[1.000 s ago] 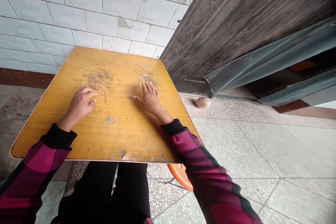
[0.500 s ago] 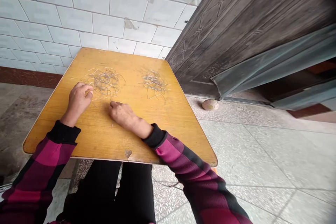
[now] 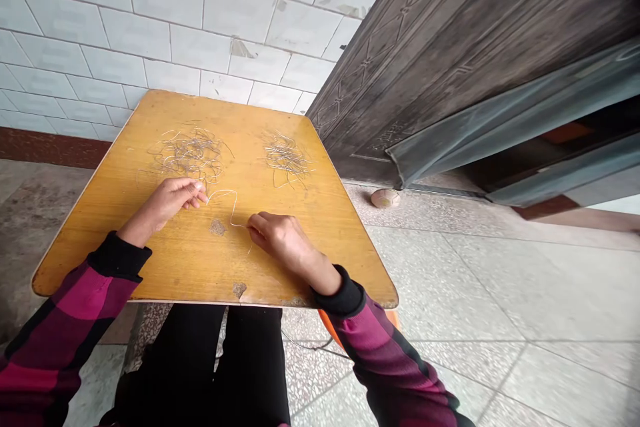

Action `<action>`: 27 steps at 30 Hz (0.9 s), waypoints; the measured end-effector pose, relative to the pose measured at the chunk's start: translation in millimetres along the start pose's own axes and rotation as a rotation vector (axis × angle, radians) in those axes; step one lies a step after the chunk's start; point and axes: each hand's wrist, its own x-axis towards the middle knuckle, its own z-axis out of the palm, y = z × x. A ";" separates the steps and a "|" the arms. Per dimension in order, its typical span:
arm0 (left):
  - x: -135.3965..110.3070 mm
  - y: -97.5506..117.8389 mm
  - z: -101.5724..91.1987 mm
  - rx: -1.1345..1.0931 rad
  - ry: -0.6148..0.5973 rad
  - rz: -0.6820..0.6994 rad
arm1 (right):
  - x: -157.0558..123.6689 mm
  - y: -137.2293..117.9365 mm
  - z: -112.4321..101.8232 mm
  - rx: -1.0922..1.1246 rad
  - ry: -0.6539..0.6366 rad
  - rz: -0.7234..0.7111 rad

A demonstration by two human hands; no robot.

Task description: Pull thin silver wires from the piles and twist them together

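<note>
Am pinching one wire (image 3: 233, 210) by its ends, left hand (image 3: 167, 203) and right hand (image 3: 280, 239), stretching it over the surface (image 3: 310, 250), apart from the tangled pile (image 3: 187, 153) at upper left.

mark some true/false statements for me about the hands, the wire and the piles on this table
1. The left hand and the right hand each pinch an end of one thin wire. True.
2. The wire is pulled straight between them. False: it bends in a loose curve.
3. Two piles of wire lie on the table, with the larger pile beyond the left hand. True.
4. The right hand rests on the smaller pile. False: that pile lies apart from the hand, farther from the person.
</note>
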 end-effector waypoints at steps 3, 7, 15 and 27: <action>-6.0 4.6 11.4 -0.183 -0.210 -0.150 | -17.8 -3.8 4.7 -0.121 -0.007 -0.012; -10.0 5.1 24.3 -0.203 -0.395 -0.209 | -32.7 -0.6 5.8 -0.096 -0.054 0.001; -13.4 2.6 42.6 -0.230 -0.485 -0.239 | -7.8 12.6 6.1 1.077 0.005 0.138; -19.2 17.1 45.8 0.016 -0.528 -0.208 | 0.2 10.4 18.2 1.524 -0.258 0.383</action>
